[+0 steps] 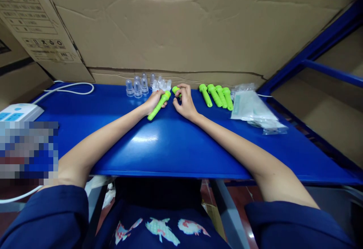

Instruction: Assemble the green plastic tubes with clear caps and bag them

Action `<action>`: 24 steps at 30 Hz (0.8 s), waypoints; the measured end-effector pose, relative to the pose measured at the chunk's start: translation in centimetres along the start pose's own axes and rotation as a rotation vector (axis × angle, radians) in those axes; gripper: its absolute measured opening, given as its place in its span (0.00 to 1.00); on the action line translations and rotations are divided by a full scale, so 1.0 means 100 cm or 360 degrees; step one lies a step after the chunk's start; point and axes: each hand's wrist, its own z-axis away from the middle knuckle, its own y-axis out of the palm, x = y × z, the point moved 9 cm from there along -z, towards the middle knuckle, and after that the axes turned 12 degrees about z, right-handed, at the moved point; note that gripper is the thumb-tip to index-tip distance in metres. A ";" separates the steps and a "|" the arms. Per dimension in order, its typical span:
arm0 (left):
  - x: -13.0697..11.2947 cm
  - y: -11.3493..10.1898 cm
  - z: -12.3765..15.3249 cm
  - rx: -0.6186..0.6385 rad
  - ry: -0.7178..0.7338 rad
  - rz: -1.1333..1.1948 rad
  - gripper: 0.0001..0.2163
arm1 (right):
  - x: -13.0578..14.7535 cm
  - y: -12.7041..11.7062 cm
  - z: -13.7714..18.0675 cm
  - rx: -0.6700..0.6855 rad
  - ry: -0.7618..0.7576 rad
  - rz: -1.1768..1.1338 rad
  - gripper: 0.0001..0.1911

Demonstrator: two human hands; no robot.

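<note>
On the table (159, 150), bags (268, 128) hold pale contents (253, 106) while left grip (154, 101) clasps 1 green handle (157, 107), right grip (185, 102) unclear.

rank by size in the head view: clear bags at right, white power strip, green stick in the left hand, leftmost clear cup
1. clear bags
2. white power strip, visible part only; frame edge and pixelation hide the rest
3. green stick in the left hand
4. leftmost clear cup
</note>
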 end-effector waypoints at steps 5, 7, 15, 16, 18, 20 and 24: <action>0.004 0.005 -0.006 0.0109 -0.0026 0.0119 0.10 | 0.004 0.007 0.001 0.0094 -0.0051 0.0022 0.09; 0.005 0.006 -0.006 0.0140 -0.0063 0.0157 0.10 | 0.010 0.008 0.001 0.0149 -0.0101 0.0027 0.09; 0.005 -0.001 0.001 -0.0007 -0.0161 0.0150 0.13 | 0.017 0.004 0.000 0.0157 -0.0121 0.0001 0.12; 0.004 -0.001 0.002 -0.0014 -0.0152 0.0133 0.13 | 0.019 0.004 0.000 0.0166 -0.0144 0.0004 0.13; 0.002 0.001 0.003 -0.0005 -0.0096 0.0105 0.13 | 0.024 0.004 0.000 0.0192 -0.0209 0.0027 0.13; 0.000 0.001 0.003 0.0004 -0.0028 0.0089 0.11 | 0.030 0.003 0.001 0.0203 -0.0285 0.0042 0.13; 0.001 -0.002 0.000 0.0014 -0.0015 0.0114 0.09 | 0.035 0.003 0.003 0.0227 -0.0369 0.0026 0.15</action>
